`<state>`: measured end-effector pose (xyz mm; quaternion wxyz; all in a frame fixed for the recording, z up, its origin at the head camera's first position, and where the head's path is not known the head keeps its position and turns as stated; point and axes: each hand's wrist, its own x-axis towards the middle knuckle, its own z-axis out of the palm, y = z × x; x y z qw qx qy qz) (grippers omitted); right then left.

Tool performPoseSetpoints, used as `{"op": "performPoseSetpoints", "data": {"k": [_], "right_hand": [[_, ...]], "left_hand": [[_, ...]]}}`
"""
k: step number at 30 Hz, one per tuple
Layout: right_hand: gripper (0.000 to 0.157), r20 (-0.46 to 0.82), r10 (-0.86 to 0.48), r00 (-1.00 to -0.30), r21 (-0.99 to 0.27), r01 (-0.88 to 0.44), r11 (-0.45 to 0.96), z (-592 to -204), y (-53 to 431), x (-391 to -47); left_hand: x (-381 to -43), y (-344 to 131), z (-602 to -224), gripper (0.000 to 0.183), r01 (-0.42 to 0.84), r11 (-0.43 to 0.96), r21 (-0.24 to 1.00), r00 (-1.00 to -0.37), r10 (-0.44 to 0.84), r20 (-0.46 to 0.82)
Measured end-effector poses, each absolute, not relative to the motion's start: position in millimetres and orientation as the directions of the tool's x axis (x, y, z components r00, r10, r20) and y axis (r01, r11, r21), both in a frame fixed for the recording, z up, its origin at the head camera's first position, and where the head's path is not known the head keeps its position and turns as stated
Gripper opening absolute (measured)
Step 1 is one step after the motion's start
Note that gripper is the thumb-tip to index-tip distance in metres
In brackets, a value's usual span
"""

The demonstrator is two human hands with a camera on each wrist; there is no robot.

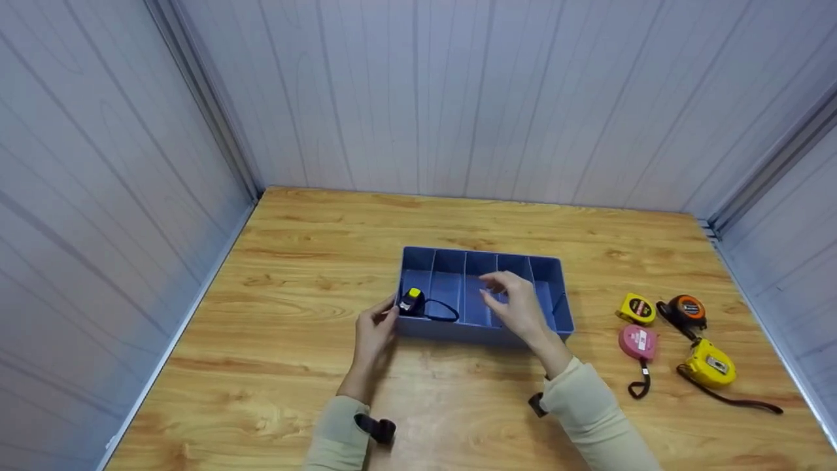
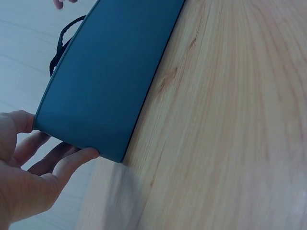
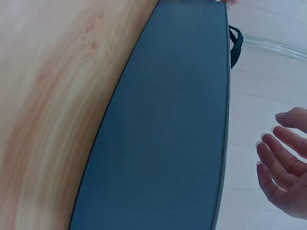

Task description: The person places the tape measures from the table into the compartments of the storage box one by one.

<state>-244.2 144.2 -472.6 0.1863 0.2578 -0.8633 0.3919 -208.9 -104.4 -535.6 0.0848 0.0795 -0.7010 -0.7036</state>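
Observation:
A blue compartment box [image 1: 484, 335] stands on the wooden table, with thin dividers making several slots. My left hand [image 1: 376, 330] holds its front left corner, with the fingertips at the end wall and the thumb [image 2: 79, 160] near the bottom corner. Inside the leftmost slot is a black tape measure with a yellow button [image 1: 413, 299]; its black strap [image 1: 444, 311] loops into the neighbouring slot. Over the middle and right slots hovers my right hand [image 1: 520, 304], fingers loosely bent and holding nothing. The right wrist view shows those fingers [image 3: 278, 153] apart from the box.
To the right lie a small yellow tape measure [image 1: 636, 309], an orange and black one [image 1: 688, 311], a pink one [image 1: 637, 341] with a wrist strap, and a larger yellow one [image 1: 709, 363] with a long strap [image 1: 739, 400]. Pale panel walls [image 1: 451, 98] surround the table.

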Motion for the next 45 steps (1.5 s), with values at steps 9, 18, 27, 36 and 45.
{"op": "performPoseSetpoints", "data": {"k": [9, 18, 27, 36, 45], "right_hand": [[0.018, 0.537, -0.264, -0.801, -0.550, -0.570, 0.610, -473.9, 166.8, -227.7], [0.022, 0.648, -0.235, -0.724, -0.488, -0.632, 0.603, -478.1, 184.8, -216.6], [0.024, 0.581, -0.172, -0.796, -0.525, -0.527, 0.668, -480.2, 204.6, -199.7], [0.031, 0.574, -0.103, -0.812, -0.529, -0.464, 0.711, -490.5, 227.3, -188.1], [0.033, 0.545, -0.027, -0.838, -0.562, -0.388, 0.730, -502.3, 256.4, -182.1]], "left_hand": [[-205.5, -106.3, -529.8, 0.029, 0.054, 0.036, 0.998, -0.976, -0.211, 0.060], [-210.3, -107.3, -537.0, 0.030, 0.012, -0.039, 0.999, -0.974, -0.229, 0.002], [-209.5, -106.5, -537.4, 0.028, 0.009, 0.052, 0.999, -0.971, -0.240, 0.021], [-209.6, -107.5, -538.4, 0.030, 0.016, 0.061, 0.998, -0.975, -0.222, 0.029], [-210.6, -107.1, -538.4, 0.029, 0.022, 0.077, 0.997, -0.975, -0.217, 0.038]]}}
